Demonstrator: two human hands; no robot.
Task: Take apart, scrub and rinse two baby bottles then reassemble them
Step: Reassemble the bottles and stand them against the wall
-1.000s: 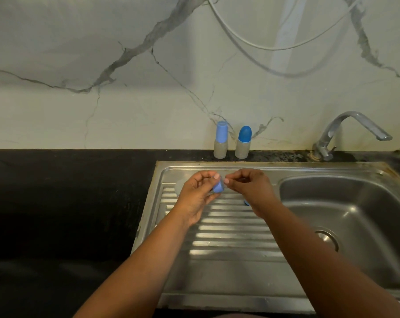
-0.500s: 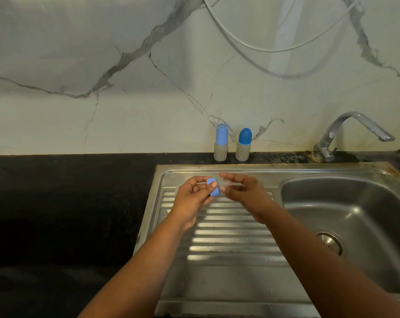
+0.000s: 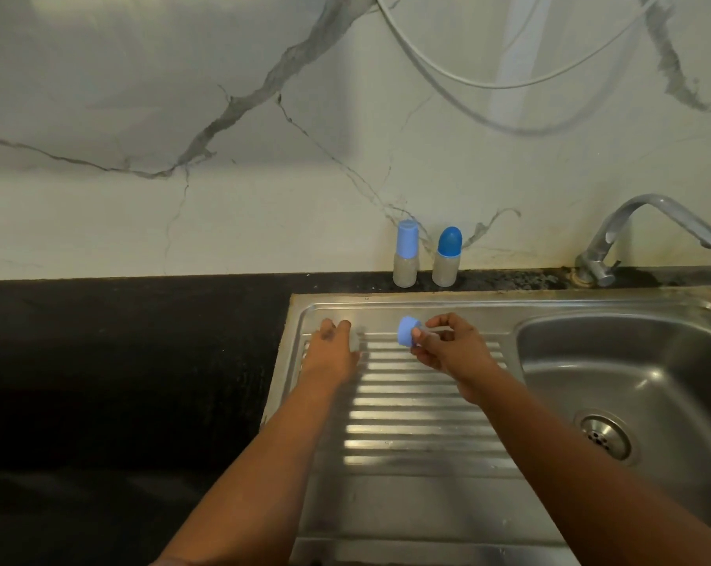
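Observation:
My right hand (image 3: 452, 353) pinches a small light-blue screw collar (image 3: 407, 330) over the ribbed drainboard; a clear piece pokes out of it behind my fingers. My left hand (image 3: 331, 349) is blurred and stretched to the drainboard's far left corner, its fingers at a faint clear plastic piece (image 3: 354, 341) lying there. I cannot make out whether it grips that piece. Two small baby bottles stand at the wall behind the sink: one with a light-blue cylindrical cap (image 3: 406, 255), one with a darker blue domed cap (image 3: 447, 257).
The steel sink unit (image 3: 427, 504) has the ribbed drainboard on the left and a basin with a drain (image 3: 603, 439) on the right. A chrome tap (image 3: 647, 222) stands at the back right. Black counter (image 3: 121, 381) lies to the left. A hose hangs on the marble wall.
My hands have separated. The left let go of the blue collar and swung left to the drainboard corner. The right keeps the collar, now turned with its open side facing left.

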